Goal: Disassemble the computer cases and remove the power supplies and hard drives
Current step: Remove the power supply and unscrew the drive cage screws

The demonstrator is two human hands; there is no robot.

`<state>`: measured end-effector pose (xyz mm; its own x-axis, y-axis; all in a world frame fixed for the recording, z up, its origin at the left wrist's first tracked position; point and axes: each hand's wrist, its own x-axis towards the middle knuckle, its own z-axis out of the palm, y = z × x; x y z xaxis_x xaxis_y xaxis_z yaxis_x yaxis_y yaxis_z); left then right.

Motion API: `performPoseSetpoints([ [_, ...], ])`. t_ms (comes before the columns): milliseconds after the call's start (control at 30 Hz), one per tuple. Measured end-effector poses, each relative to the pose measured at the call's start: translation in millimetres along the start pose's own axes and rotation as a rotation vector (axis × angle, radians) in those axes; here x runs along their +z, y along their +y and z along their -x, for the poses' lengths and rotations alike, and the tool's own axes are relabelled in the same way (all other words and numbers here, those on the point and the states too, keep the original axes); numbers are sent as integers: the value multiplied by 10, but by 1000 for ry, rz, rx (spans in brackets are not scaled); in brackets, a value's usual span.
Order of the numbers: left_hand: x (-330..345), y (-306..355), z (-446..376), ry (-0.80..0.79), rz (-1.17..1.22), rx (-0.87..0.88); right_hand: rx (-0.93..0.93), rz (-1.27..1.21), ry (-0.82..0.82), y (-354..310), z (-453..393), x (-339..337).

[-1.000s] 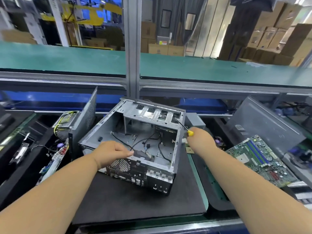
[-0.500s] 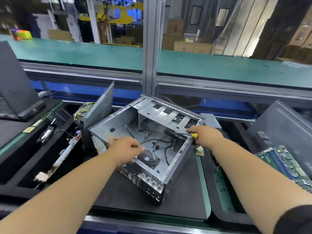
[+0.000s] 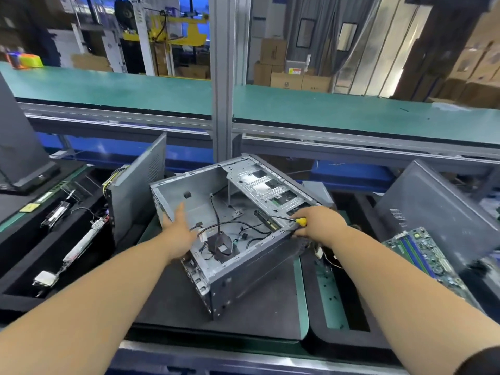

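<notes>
Both hands at tilted case: left hand open inside; right hand grip clasps screwdriver, case rim.

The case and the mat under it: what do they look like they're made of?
Case: looks like bare sheet metal, dull grey and unpainted inside, with stamped cutouts and folded edges; the drive tray shines a bit brighter. Mat: probably foam or rubber, matte black, no glare, with a thick soft-looking edge. I can't tell which of the two from this view.
</notes>
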<state>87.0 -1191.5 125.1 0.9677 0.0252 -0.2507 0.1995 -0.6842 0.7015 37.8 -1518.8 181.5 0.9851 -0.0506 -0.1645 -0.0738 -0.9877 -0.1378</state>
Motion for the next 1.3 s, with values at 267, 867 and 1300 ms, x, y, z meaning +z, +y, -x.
performPoseSetpoints([
  [267,-322,25,-355,-133,-290,61,7,-217,-12,-17,130,37],
  [867,-766,140,-866,-178,-580,226,580,-168,316,-450,20,120],
  [1300,-594,242,-703,-142,-430,611,710,-233,156,-701,158,45],
])
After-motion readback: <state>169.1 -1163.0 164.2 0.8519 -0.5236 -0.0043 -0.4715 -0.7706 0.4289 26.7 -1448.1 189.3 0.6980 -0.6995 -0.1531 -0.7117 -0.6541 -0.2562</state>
